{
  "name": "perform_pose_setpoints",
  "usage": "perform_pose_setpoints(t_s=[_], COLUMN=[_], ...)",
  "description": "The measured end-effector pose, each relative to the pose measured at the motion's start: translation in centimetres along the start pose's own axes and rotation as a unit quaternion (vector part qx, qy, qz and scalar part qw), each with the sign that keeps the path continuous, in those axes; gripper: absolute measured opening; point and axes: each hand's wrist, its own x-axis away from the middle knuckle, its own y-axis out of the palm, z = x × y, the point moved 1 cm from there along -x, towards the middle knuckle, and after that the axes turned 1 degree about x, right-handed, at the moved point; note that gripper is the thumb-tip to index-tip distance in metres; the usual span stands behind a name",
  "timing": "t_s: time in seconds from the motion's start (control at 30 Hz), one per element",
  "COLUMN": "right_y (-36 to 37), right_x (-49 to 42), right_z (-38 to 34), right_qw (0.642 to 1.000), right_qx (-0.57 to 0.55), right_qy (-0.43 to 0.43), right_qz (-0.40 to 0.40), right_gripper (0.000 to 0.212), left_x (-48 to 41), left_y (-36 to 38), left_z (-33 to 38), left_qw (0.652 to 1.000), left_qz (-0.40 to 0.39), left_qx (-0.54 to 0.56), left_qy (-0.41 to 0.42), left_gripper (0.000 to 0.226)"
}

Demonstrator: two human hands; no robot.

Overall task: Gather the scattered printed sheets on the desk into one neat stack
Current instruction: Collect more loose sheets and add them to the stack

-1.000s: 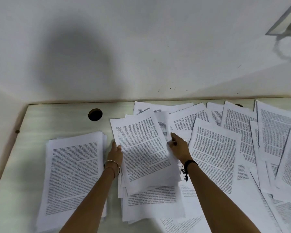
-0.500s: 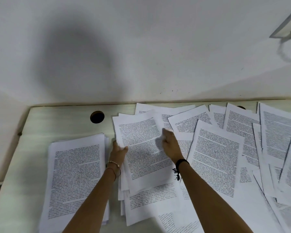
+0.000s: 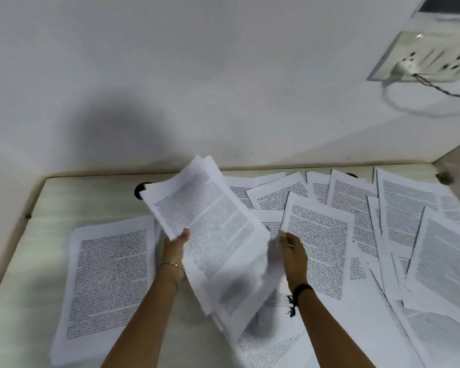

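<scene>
Bundle (image 3: 213, 235) in the air! Left hand (image 3: 174, 247) clamps its left edge, thumb on top; right hand (image 3: 292, 252) pinches the blurred right edge. It tilts above the desk (image 3: 64, 203), between stack (image 3: 109, 282) and loose sheets (image 3: 319, 235).

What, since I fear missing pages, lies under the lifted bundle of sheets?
More printed sheets lie on the desk below the bundle that the left hand and right hand hold. Its middle hides whatever lies directly beneath.
</scene>
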Motion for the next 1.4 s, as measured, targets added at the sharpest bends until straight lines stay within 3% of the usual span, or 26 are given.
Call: perform_pose_setpoints(t_s=[0.07,0.13,0.2,0.23,0.33,0.43,0.5,0.57,0.67,0.73,0.9,1.0,1.13,1.27,1.33,1.4], right_y=[-1.7,-2.5,-3.0,-3.3,-5.0,-7.2,-8.5,-9.1,-9.3,-8.8,-6.4,-5.8,-4.7,-4.5,-4.6,-4.7], right_x=[1.1,1.8,2.3,2.1,0.9,-0.2,-0.8,-0.7,-0.6,-0.3,-0.6,-0.4,0.1,0.2,0.3,0.9], right_z=[0.7,1.5,2.4,2.9,4.2,5.2,6.0,6.5,6.8,6.1,5.3,5.0,5.0,5.5,5.9,5.5], right_qw=[0.995,0.987,0.972,0.971,0.981,0.988,0.988,0.988,0.994,0.994,0.988,0.994,0.99,0.989,0.99,0.986], right_qx=[-0.09,-0.126,-0.137,-0.141,-0.117,-0.046,-0.011,0.007,0.009,0.014,0.096,0.053,0.072,0.07,0.035,-0.091], right_qy=[0.045,0.054,0.061,0.063,0.079,0.088,0.098,0.096,0.096,0.11,0.075,0.089,0.088,0.119,0.122,0.137], right_qz=[0.002,-0.084,-0.178,-0.182,-0.132,-0.116,-0.117,-0.119,-0.051,-0.015,-0.093,-0.034,-0.086,-0.059,-0.06,-0.039], right_gripper=[0.039,0.059,0.048,0.037,0.03,0.032,0.038,0.044,0.065,0.059,0.056,0.043,0.059,0.039,0.026,0.016], left_x=[0.4,0.8,1.5,2.0,3.9,3.8,2.2,0.0,-3.0,-4.0,-3.8,-2.8,-2.3,-2.0,-1.8,-1.4], left_y=[0.8,1.9,3.4,3.9,4.3,1.5,-1.5,-3.8,-4.7,-3.9,-1.2,0.1,0.9,0.7,0.4,-0.2], left_z=[-0.1,-1.2,-3.6,-5.1,-8.3,-8.8,-8.0,-7.0,-5.9,-5.6,-5.1,-4.2,-5.2,-5.2,-5.1,-5.0], left_qw=[0.998,0.993,0.991,0.99,0.987,0.987,0.993,0.996,0.979,0.957,0.846,0.835,0.828,0.817,0.832,0.869], left_qz=[0.022,0.034,0.04,0.036,0.0,0.021,0.038,0.028,-0.006,-0.042,-0.133,-0.095,-0.135,-0.096,-0.074,0.019], left_qx=[0.058,0.107,0.125,0.128,0.097,0.104,0.068,-0.033,-0.193,-0.284,-0.515,-0.541,-0.543,-0.564,-0.543,-0.485], left_qy=[-0.004,-0.026,-0.036,-0.052,-0.13,-0.118,-0.086,-0.077,-0.069,-0.042,-0.029,0.001,0.037,0.071,0.088,0.097], left_gripper=[0.039,0.04,0.04,0.04,0.038,0.04,0.036,0.023,0.004,0.022,0.052,0.049,0.056,0.05,0.054,0.07])
